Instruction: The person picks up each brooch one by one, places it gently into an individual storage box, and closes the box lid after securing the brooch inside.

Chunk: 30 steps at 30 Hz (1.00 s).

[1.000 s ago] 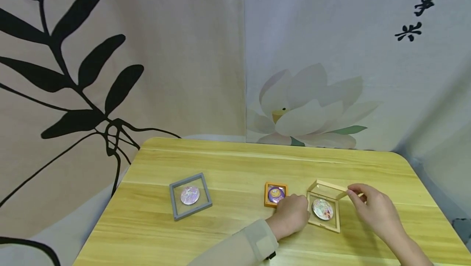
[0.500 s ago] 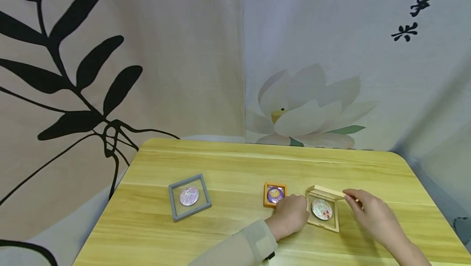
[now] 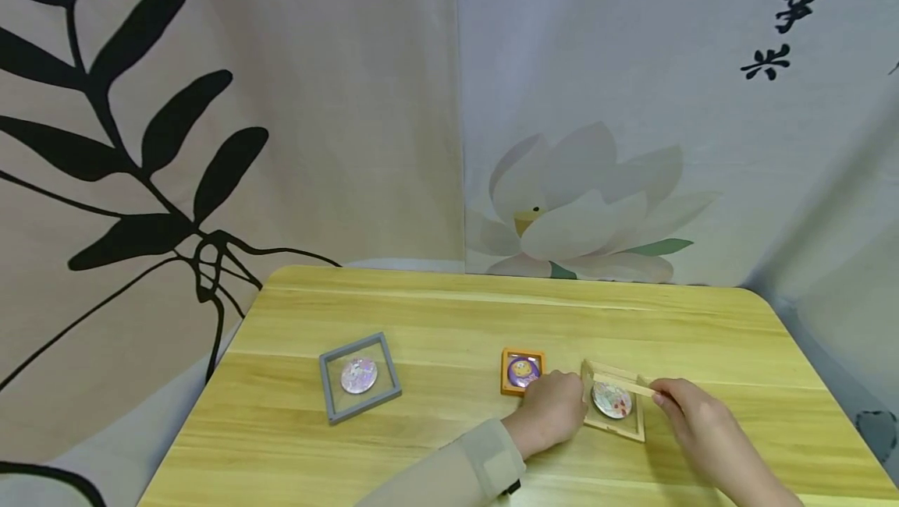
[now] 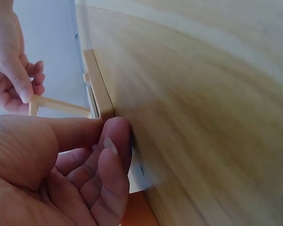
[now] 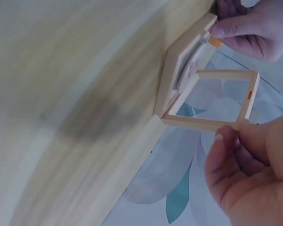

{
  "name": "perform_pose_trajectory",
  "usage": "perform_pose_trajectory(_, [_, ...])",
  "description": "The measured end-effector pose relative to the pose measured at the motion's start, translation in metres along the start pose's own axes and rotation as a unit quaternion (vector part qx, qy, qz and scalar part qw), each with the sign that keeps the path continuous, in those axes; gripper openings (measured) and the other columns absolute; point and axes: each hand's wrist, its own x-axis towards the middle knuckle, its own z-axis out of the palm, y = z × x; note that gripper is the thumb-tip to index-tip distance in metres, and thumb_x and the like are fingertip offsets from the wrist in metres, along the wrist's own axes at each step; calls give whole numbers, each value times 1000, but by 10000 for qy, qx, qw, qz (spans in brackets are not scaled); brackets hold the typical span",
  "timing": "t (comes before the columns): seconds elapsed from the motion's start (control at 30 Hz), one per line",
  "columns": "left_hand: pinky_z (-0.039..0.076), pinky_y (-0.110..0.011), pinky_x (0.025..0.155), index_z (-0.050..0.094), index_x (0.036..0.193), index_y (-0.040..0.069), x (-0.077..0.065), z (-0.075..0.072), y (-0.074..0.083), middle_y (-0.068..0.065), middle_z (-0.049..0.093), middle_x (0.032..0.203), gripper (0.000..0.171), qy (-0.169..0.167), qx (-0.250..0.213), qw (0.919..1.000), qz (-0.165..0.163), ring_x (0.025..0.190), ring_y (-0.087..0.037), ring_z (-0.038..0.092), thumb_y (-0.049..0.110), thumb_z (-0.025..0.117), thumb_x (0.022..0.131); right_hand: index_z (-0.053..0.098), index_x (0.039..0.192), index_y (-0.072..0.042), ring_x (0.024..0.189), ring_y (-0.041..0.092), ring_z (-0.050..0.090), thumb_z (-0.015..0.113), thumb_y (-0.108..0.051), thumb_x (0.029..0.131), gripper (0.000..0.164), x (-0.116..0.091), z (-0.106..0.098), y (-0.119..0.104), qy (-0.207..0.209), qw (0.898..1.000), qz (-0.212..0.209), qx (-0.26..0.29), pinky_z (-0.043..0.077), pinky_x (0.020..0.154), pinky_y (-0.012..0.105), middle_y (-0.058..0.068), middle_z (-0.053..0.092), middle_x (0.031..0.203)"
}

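A small pale wooden display frame [image 3: 616,432], hinged like a box, lies on the table in the head view. On the clear film in its base sits a round, shiny badge [image 3: 612,400]. Its lid [image 5: 203,124] stands partly raised over the badge. My right hand [image 3: 691,421] pinches the lid's free edge between thumb and fingers. At the base's left side, my left hand [image 3: 551,411] grips the edge with thumb and curled fingers, as the left wrist view shows the thumb [image 4: 80,131] against the base [image 4: 98,84].
A small orange frame [image 3: 522,372] with a purple badge lies just behind my left hand. Farther left rests a larger grey frame [image 3: 360,378] holding a pinkish iridescent badge. The wooden table [image 3: 435,312] backs onto a printed curtain [image 3: 351,101].
My right hand has lowered the lid from steeply raised toward the base, coming down and nearer. The left hand keeps its place at the base. The whole view shifts slightly.
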Motion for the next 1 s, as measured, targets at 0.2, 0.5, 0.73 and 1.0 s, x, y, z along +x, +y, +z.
perform_pose_trajectory(0.2, [35, -26, 39, 49, 59, 17, -4, -1, -6, 5, 43, 52, 46, -94, -298, 9995, 88, 40, -9, 37, 22, 65, 102, 72, 100, -3, 76, 12, 68, 81, 13, 81, 27, -7, 5, -5, 11, 10000, 93, 16, 56, 60, 29, -2, 69, 90])
perform_pose_trajectory(0.5, [34, -26, 41, 45, 57, 17, -10, -3, -11, 5, 39, 49, 48, -293, -760, 9967, 0, 39, -9, 35, 19, 64, 101, 72, 100, -2, 75, 17, 70, 78, 12, 85, 22, -17, 12, -13, -439, 9973, 576, 116, 56, 60, 28, 0, 73, 90])
perform_pose_trajectory(0.73, [37, -28, 41, 45, 58, 17, -13, -4, -8, 5, 41, 50, 45, -394, -712, 9967, -58, 39, -9, 36, 16, 64, 100, 73, 100, -5, 77, 11, 67, 75, 8, 90, 17, -18, 16, -15, -1018, 9876, 1146, 331, 55, 62, 30, -1, 73, 91])
perform_pose_trajectory(1.0, [32, -27, 40, 42, 54, 17, -17, -6, -7, 6, 34, 46, 53, -431, -852, 9954, -113, 37, -9, 31, 28, 60, 103, 72, 98, -6, 78, 5, 64, 75, 7, 90, 15, -20, 18, -14, -1130, 9864, 1120, 405, 56, 64, 30, -3, 73, 91])
